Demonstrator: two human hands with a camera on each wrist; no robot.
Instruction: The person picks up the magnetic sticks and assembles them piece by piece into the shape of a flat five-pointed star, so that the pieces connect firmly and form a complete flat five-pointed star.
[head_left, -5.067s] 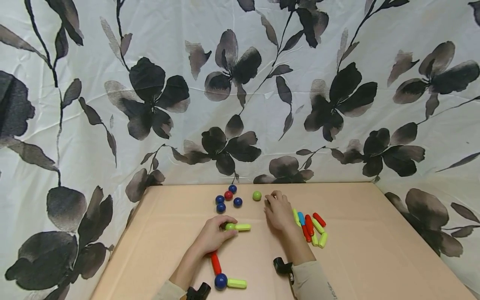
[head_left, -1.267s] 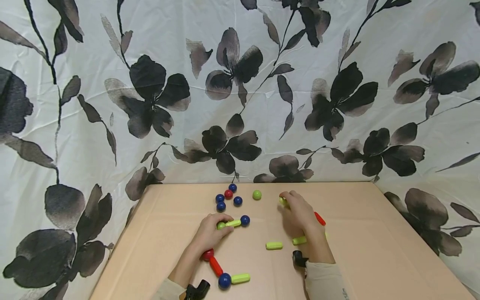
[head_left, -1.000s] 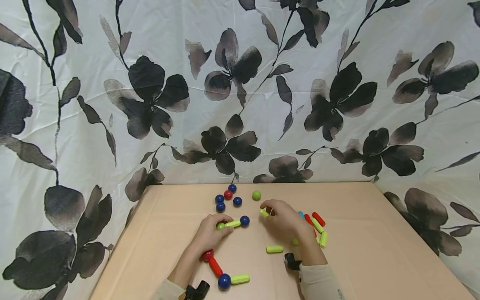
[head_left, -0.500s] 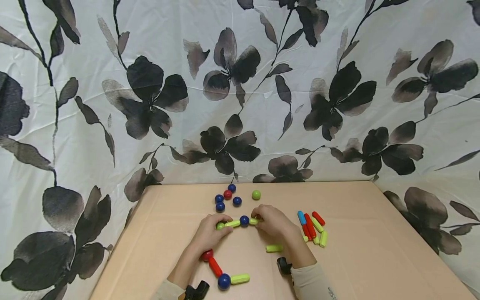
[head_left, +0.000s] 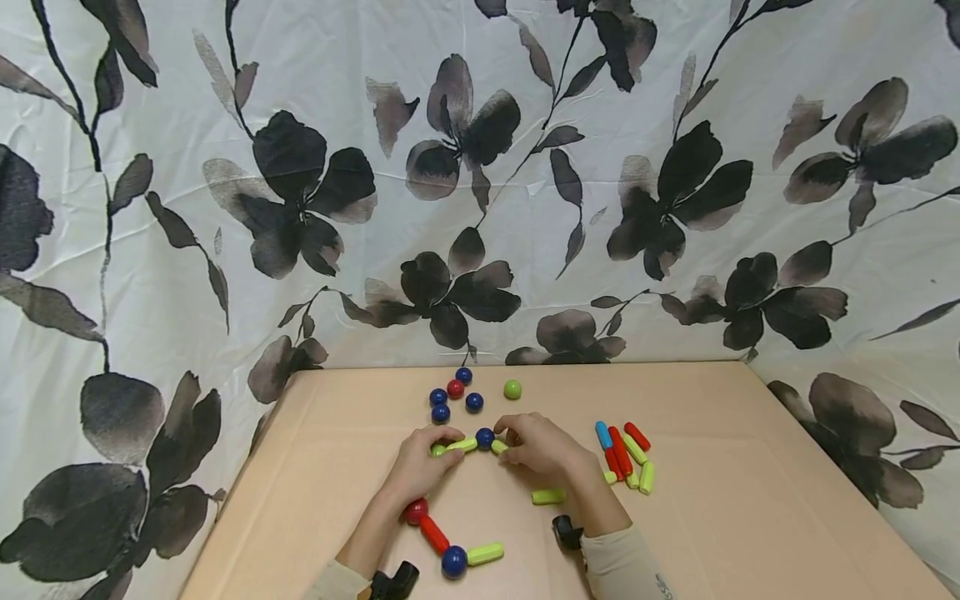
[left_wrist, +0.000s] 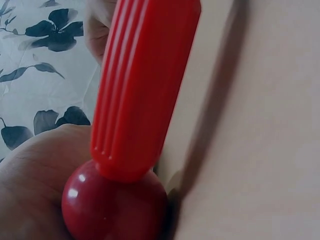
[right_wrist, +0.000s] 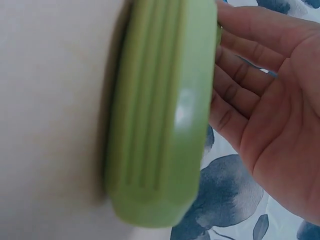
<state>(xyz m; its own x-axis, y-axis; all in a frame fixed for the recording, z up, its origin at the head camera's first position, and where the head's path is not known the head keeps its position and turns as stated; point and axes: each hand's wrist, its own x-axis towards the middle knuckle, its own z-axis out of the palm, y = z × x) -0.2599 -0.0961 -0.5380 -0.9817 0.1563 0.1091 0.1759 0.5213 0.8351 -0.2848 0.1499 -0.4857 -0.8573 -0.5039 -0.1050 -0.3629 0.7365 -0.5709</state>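
In the head view my left hand [head_left: 420,460] grips a green ball [head_left: 438,450] joined to a light green rod [head_left: 463,445]. A blue ball [head_left: 485,438] sits at the rod's other end. On its right is a second green rod, angled towards me, which my right hand [head_left: 543,450] pinches. By my left wrist, a red ball [head_left: 415,511], red rod [head_left: 434,535], large blue ball [head_left: 453,562] and green rod [head_left: 486,553] form a chain. The left wrist view shows a red rod [left_wrist: 145,85] on a red ball [left_wrist: 115,205].
A loose green rod [head_left: 549,497] lies left of my right forearm, and a green rod [right_wrist: 160,115] looms in the right wrist view. Right of it is a pile of red rods [head_left: 619,450], green rods and a blue rod [head_left: 603,435]. Several balls [head_left: 455,389] lie towards the back edge.
My right hand has brought a green rod leftwards from the pile to the blue ball, which joined the held chain earlier. That rod now slants towards me. Another green rod came to lie apart from the pile.
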